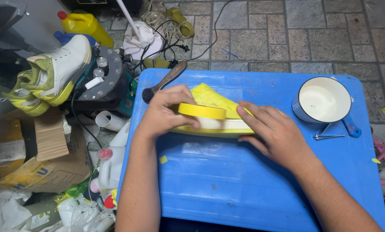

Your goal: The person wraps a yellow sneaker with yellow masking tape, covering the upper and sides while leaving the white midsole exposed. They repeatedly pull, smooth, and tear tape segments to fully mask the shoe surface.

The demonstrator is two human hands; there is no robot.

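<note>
Yellow tape roll (202, 111): clasped in left hand (166, 112) against shoe (218, 112), centre frame; right hand (273, 129) flat, fingers spread, steadying its right end.

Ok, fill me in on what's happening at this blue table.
A person works on a shoe lying on its side on the blue table; much of it is covered in yellow. The left hand holds a roll of yellow tape against the shoe. The right hand rests flat on the shoe's sole, steadying it. A brush lies at the far left edge; a white pot and tweezers sit to the right. Two more shoes are stacked off the table.
</note>
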